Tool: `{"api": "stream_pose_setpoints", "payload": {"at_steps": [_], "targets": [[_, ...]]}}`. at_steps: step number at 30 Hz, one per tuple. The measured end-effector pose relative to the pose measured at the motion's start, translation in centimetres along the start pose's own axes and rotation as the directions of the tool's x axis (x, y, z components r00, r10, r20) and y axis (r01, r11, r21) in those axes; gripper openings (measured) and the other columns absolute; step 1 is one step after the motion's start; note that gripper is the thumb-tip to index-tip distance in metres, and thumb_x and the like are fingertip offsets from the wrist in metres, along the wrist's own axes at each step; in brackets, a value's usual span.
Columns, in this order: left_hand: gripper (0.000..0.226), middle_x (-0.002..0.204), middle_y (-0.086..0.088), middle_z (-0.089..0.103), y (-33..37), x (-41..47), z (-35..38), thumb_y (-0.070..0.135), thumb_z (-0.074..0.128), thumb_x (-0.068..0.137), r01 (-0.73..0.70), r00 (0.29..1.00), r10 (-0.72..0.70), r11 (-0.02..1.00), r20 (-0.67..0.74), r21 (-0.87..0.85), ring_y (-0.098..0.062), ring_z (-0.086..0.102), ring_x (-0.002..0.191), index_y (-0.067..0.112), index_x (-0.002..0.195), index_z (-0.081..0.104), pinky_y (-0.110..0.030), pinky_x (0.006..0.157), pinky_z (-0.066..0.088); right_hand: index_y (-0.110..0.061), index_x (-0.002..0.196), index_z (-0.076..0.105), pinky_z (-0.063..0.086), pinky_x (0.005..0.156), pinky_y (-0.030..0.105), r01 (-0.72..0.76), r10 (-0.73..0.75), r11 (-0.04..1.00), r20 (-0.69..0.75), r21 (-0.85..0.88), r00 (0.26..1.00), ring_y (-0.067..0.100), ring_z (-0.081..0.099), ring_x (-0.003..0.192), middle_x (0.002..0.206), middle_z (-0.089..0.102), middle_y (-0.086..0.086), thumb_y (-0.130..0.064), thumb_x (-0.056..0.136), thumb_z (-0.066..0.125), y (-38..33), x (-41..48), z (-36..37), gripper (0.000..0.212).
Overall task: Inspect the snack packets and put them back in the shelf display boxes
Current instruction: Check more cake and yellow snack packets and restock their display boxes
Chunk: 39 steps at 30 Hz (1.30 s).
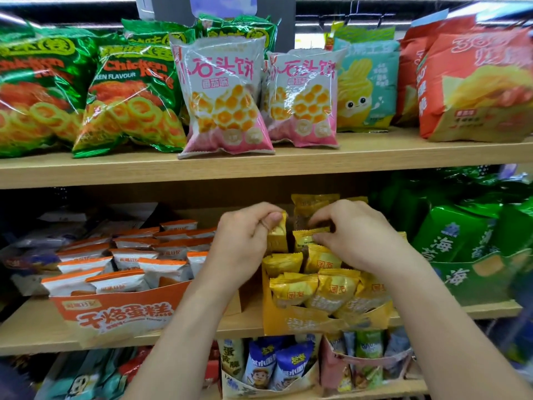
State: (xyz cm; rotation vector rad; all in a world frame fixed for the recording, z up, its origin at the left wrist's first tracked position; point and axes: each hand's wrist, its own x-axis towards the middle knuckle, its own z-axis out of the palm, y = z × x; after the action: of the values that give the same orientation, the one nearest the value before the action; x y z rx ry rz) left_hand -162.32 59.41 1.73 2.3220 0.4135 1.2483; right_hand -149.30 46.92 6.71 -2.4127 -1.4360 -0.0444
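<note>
Pinches a yellow packet (277, 239) by its top corner with the left grip (245, 241), holding it just above the rear rows of the yellow box (288, 321) on the middle shelf (43, 327). Clasps the crimped top edge of a second packet (305, 239) with the right grip (360, 238), down among its neighbours inside the same box.

Seems light and soft to handle: thin glossy film, puffed with air, probably around a small cake, so easy to crush under a hard squeeze. Likely slippery on the flat faces. Best taken by the sealed seam at top or bottom, doubled and flat enough for a firm pinch. Calls for gentle pressure and an upright slide between rows of loosely standing, easily tipped packets.

Shares the shelf with an orange box (115, 313) of white packets just to the left.
</note>
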Motion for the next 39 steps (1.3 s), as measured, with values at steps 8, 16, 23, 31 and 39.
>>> {"api": "stream_pose_setpoints", "payload": {"at_steps": [8, 16, 23, 31, 39], "targets": [[0.016, 0.074, 0.02, 0.062, -0.9, 0.1, 1.1, 0.032, 0.055, 0.099, 0.289, 0.891, -0.308, 0.951, 0.334, 0.107, 0.004, 0.057, 0.07, 0.029, 0.092, 0.069, -0.008, 0.054, 0.037, -0.03, 0.098, 0.064, 0.048, 0.071, 0.032, 0.083, -0.054, 0.993, -0.285, 0.09, 0.957, 0.014, 0.057, 0.081, 0.089, 0.062, -0.008, -0.025, 0.094, 0.06, 0.0, 0.0, 0.4, 0.007], [0.017, 0.076, 0.018, 0.065, 0.0, -1.1, 0.3, 0.033, 0.051, 0.099, 0.333, 0.929, -0.299, 0.933, 0.218, -0.14, 0.002, 0.06, 0.076, 0.028, 0.094, 0.066, -0.017, 0.063, 0.044, -0.017, 0.1, 0.066, 0.052, 0.068, 0.024, 0.404, -0.096, 0.858, -0.674, 0.317, 0.733, 0.003, 0.061, 0.082, 0.088, 0.065, -0.007, -0.008, 0.093, 0.06, 2.4, -2.8, 0.7, 0.013], [0.031, 0.117, 0.019, 0.064, 2.4, -3.0, -0.2, 0.009, 0.056, 0.096, 0.117, 0.991, -0.122, 0.988, -0.047, -0.101, 0.002, 0.056, 0.116, 0.034, 0.112, 0.066, -0.023, 0.099, 0.048, -0.01, 0.106, 0.06, 0.053, 0.08, 0.022, 0.587, 0.096, 0.692, -0.86, 0.419, 0.501, 0.007, 0.065, 0.095, 0.102, 0.064, -0.006, 0.001, 0.095, 0.056, 3.6, -5.1, 1.2, 0.016], [0.024, 0.11, 0.015, 0.07, 5.2, -4.3, -0.9, 0.025, 0.056, 0.095, 0.187, 0.973, -0.222, 0.918, -0.063, -0.35, -0.001, 0.063, 0.108, 0.031, 0.118, 0.061, -0.019, 0.084, 0.054, -0.026, 0.094, 0.059, 0.059, 0.078, 0.034, 0.63, 0.5, 0.364, -0.714, 0.686, 0.489, 0.011, 0.068, 0.089, 0.086, 0.069, -0.01, -0.008, 0.096, 0.057, 4.2, -6.6, 0.4, 0.019], [0.047, 0.109, 0.009, 0.066, 8.1, -6.8, -1.7, 0.043, 0.063, 0.079, 0.197, 0.955, -0.272, 0.877, -0.115, -0.438, -0.014, 0.065, 0.105, 0.048, 0.125, 0.056, -0.026, 0.082, 0.057, -0.015, 0.089, 0.058, 0.059, 0.069, 0.03, 0.421, 0.478, -0.254, -0.265, 0.871, 0.838, 0.014, 0.07, 0.084, 0.082, 0.072, -0.002, -0.007, 0.093, 0.05, 5.0, -7.7, 0.4, 0.012]]}}
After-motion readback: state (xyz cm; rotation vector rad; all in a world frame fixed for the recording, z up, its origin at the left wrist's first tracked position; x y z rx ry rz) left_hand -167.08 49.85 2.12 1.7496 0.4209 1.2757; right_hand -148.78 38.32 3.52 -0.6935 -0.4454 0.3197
